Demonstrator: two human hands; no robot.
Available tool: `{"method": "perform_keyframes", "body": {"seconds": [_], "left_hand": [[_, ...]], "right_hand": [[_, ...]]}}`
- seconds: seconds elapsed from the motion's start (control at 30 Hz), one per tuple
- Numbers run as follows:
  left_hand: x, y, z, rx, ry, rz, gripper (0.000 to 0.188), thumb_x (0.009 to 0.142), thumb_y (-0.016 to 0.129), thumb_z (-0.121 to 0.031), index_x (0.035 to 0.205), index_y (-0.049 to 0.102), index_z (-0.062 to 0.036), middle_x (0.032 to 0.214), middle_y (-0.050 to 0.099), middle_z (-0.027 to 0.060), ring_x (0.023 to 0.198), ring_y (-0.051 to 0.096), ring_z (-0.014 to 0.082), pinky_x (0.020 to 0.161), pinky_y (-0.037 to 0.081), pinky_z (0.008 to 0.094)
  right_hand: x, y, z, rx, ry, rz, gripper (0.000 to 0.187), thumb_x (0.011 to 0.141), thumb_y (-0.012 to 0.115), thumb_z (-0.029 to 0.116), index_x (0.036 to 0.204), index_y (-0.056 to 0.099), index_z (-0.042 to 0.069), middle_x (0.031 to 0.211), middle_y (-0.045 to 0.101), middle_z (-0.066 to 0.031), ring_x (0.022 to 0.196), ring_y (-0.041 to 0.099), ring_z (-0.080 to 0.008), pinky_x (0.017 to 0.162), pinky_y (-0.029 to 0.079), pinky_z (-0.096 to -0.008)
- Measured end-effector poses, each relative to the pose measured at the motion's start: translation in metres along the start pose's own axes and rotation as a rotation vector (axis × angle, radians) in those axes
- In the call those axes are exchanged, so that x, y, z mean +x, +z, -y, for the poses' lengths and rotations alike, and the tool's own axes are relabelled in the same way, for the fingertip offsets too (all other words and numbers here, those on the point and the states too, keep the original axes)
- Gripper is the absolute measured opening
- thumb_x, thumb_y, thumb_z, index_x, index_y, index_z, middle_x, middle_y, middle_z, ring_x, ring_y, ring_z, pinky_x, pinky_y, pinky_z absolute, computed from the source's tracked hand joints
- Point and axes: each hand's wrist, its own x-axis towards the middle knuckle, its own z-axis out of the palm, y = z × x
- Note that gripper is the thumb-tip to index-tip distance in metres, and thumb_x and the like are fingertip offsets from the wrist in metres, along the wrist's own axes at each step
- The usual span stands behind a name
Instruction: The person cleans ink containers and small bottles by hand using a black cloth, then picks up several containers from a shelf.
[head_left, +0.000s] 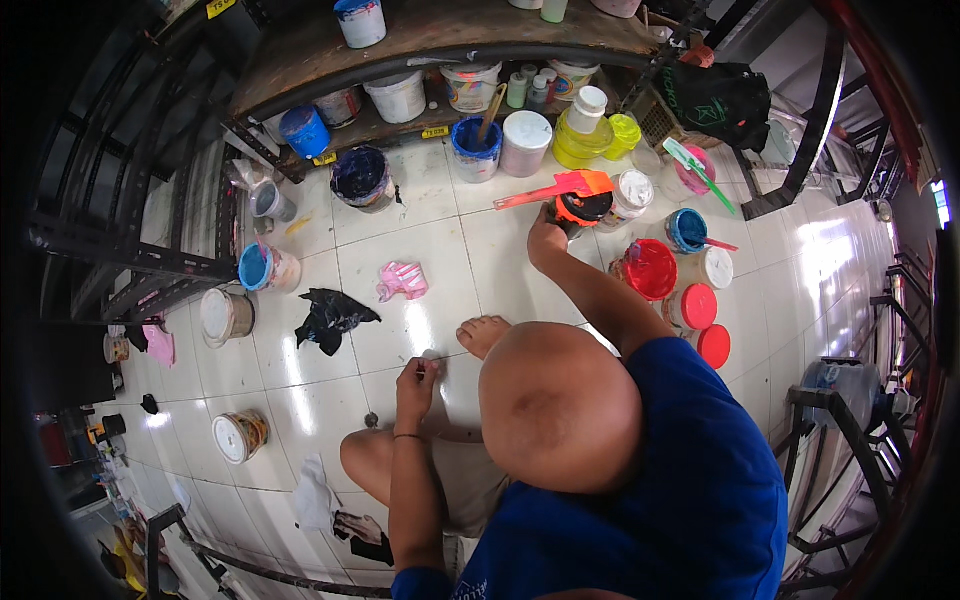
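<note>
Here, the right hand (547,238) grips an orange-rimmed tub (586,208), a red spatula (568,187) over its edge. The left hand (416,386) is curled; whether around anything, I cannot tell.

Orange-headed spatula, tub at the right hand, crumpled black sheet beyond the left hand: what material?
Orange-headed spatula: likely plastic, smooth and bright; paint may coat the head.
Black-and-orange tub: probably moulded plastic, by its round, smooth-looking rim; orange smears hide some.
Crumpled black sheet: thin plastic film or cloth; sharp folds and faint sheen favour film, not certain.
</note>
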Motion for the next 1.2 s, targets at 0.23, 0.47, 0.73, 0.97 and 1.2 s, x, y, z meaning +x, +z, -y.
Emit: {"method": "perform_keyframes", "body": {"seconds": [0.23, 0.47, 0.73, 0.97, 1.2], "left_hand": [[-0.006, -0.013, -0.001, 0.01, -0.034, -0.033, 0.021, 0.093, 0.064, -0.02, 0.091, 0.06, 0.0012, 0.078, 0.066, 0.0103, 0.069, 0.06, 0.0169, 0.067, 0.049, 0.0306], [-0.002, -0.021, 0.007, 0.001, -0.104, -0.058, 0.021, 0.093, 0.064, -0.02, 0.092, 0.061, 0.0009, 0.078, 0.066, 0.0111, 0.068, 0.06, 0.0173, 0.066, 0.049, 0.0309], [0.012, -0.036, 0.009, -0.023, -0.15, -0.118, 0.023, 0.093, 0.064, -0.023, 0.092, 0.061, 0.0005, 0.08, 0.067, 0.0111, 0.07, 0.06, 0.0183, 0.067, 0.05, 0.032], [0.023, -0.039, 0.017, -0.089, -0.221, -0.128, 0.022, 0.092, 0.064, -0.022, 0.092, 0.062, 0.0002, 0.081, 0.067, 0.0108, 0.071, 0.061, 0.018, 0.069, 0.05, 0.0313], [0.032, -0.031, 0.022, -0.173, -0.266, -0.115, 0.02, 0.091, 0.066, -0.019, 0.095, 0.063, 0.0002, 0.079, 0.066, 0.0074, 0.07, 0.06, 0.014, 0.068, 0.05, 0.0289]], "right_hand": [[0.012, -0.011, -0.005, 0.066, 0.13, 0.065, 0.091, 0.086, 0.059, 0.017, 0.148, -0.002, -0.011, 0.099, 0.072, -0.0164, 0.083, 0.072, -0.0235, 0.066, 0.058, -0.0345], [-0.006, -0.04, 0.057, -0.087, -0.542, 0.364, 0.043, 0.084, 0.062, 0.022, 0.119, 0.061, -0.002, 0.095, 0.071, -0.0156, 0.077, 0.071, -0.027, 0.075, 0.056, -0.0394], [0.067, -0.183, 0.217, 0.836, -0.633, -0.155, 0.055, 0.076, 0.073, 0.032, 0.111, 0.058, -0.008, 0.108, 0.064, -0.0273, 0.101, 0.063, -0.0373, 0.091, 0.05, -0.0419], [0.147, -0.204, 0.27, 1.143, -0.23, -0.527, 0.114, 0.056, 0.09, 0.038, 0.139, 0.024, -0.004, 0.137, 0.043, -0.0286, 0.127, 0.043, -0.0412, 0.109, 0.035, -0.0415], [0.156, -0.196, 0.274, 1.186, -0.251, -0.603, 0.111, 0.054, 0.091, 0.035, 0.137, 0.028, -0.003, 0.134, 0.046, -0.0278, 0.127, 0.045, -0.0404, 0.106, 0.039, -0.0413]]}}
